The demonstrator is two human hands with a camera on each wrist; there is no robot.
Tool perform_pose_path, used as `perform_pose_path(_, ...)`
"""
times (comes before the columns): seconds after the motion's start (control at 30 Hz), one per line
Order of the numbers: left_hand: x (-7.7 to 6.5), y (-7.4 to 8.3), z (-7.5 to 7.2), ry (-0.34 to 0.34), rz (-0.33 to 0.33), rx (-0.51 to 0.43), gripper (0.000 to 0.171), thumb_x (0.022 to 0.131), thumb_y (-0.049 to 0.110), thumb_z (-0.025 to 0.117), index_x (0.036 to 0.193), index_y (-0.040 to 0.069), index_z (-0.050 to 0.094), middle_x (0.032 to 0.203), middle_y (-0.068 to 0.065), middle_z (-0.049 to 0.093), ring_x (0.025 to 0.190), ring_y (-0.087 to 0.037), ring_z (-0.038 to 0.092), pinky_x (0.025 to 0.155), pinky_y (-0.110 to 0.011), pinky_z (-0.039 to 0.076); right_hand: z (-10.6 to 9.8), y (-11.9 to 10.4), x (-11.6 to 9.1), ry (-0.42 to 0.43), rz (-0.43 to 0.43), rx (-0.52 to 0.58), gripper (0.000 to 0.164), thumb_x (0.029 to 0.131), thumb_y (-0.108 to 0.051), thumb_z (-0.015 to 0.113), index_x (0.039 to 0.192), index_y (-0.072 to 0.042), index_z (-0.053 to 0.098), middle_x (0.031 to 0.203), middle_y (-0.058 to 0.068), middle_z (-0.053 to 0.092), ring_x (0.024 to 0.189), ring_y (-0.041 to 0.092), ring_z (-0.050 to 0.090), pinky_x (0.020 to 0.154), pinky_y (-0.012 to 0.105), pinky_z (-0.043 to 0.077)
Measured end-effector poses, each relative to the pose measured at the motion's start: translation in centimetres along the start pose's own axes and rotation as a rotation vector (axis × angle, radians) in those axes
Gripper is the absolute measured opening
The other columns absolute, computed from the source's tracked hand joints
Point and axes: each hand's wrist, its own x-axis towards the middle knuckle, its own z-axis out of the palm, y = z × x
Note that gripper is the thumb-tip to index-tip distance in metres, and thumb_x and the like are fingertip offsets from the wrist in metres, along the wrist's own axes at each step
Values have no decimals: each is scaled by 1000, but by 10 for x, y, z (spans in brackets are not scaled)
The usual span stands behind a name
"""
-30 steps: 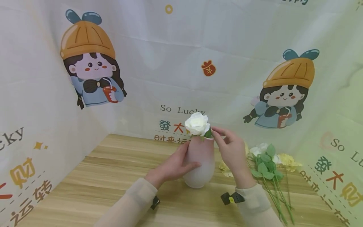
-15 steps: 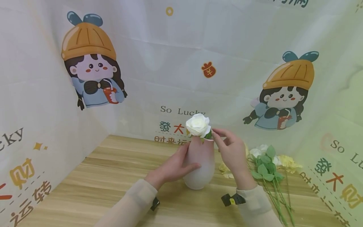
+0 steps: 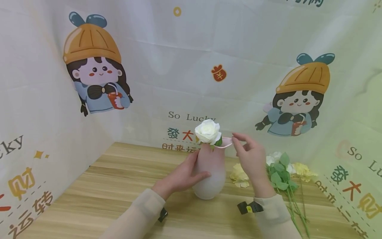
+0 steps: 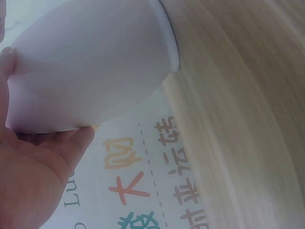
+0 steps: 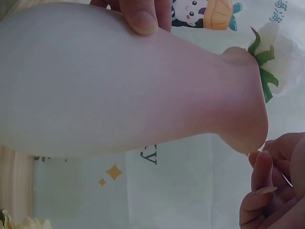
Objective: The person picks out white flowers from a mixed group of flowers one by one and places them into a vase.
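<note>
Walls: pale creased cloth (image 3: 173, 73) behind and to both sides — printed with two cartoon figures (image 3: 96, 71) in orange hats, a red pouch (image 3: 219, 73), gold stars (image 3: 38, 154) and "So Lucky" lettering (image 3: 174, 115) | Furniture: light wood-grain tabletop (image 3: 89, 196), back edge running along the cloth | Light: soft — a yellow-green cast over the right side

Soft, diffuse light fills the slightly hazy head view; the backdrop (image 3: 173, 76) reads cool grey in the middle and yellow-green towards the right edge. The white flower (image 3: 207, 131) is the brightest spot, its petals nearly washed out, while shadows on the surface (image 3: 98, 192) are faint and soft-edged. Both wrist views are dimmer and low in contrast, the vase (image 5: 95, 90) greyish and shaded, with the surface smeared in the left one and the white flower hazy in the right
</note>
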Motion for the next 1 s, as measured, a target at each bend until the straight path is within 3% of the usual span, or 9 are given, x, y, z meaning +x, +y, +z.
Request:
perform_pose_path(0.37, -2, -1, 1, 14, -5, -8, 94, 92, 51, 68, 153, 1, 18, 146, -12, 36, 125, -18, 42, 106, -42, 39, -7, 15, -2, -26, -11, -57, 21, 98, -21, 67, 117, -13, 72, 110, -2, 69, 58, 16, 58, 40, 21, 47)
perform_pose_path(0.6, -2, 0, 1, 6, 9, -1, 90, 93, 49, 68, 153, 3, 19, 146, -11, 37, 124, -16, 42, 107, -41, 39, -23, 31, -6, -25, -25, -164, 22, 98, -24, 66, 116, -12, 73, 103, 2, 71, 59, 14, 56, 38, 21, 43)
perform_pose_path(1.0, -2, 3, 0, -8, 10, -6, 91, 93, 48, 67, 154, 4, 16, 149, -11, 33, 127, -16, 39, 108, -40, 37, -53, 95, -15, -167, 120, -324, 31, 103, -29, 57, 123, -7, 67, 113, 14, 67, 82, 26, 61, 57, 37, 52)
